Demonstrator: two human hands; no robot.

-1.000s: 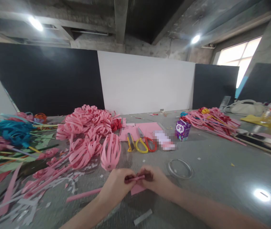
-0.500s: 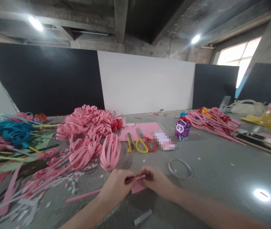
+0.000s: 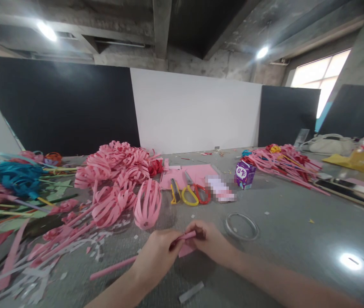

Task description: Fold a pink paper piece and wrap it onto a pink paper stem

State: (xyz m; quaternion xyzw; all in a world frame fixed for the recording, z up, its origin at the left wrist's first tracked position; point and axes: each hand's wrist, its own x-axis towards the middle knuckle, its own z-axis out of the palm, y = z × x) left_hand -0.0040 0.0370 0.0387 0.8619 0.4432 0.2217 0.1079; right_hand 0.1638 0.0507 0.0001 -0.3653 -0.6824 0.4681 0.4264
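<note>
Close together at the front of the table, my left hand (image 3: 161, 249) and my right hand (image 3: 209, 241) both pinch a piece of pink paper (image 3: 186, 249). Its upper edge is rolled into a narrow tube between my fingers, and a flat part hangs below. Under my left forearm lies a thin pink paper stick (image 3: 113, 268). A pink paper-strip ball (image 3: 148, 204) stands just beyond my left hand. To the right of my right hand rests a roll of clear tape (image 3: 242, 226).
Scissors with yellow and red handles (image 3: 190, 196) and a utility knife (image 3: 175, 191) lie on pink paper sheets (image 3: 207, 170). A purple box (image 3: 245, 175) stands right of them. Pink strip flowers (image 3: 114, 167) heap up at left; more bundles (image 3: 284, 160) lie far right.
Both hands stay on the pink paper and have shifted only slightly. The rolled edge is tilted a little more, and less of the flat part shows below it.
</note>
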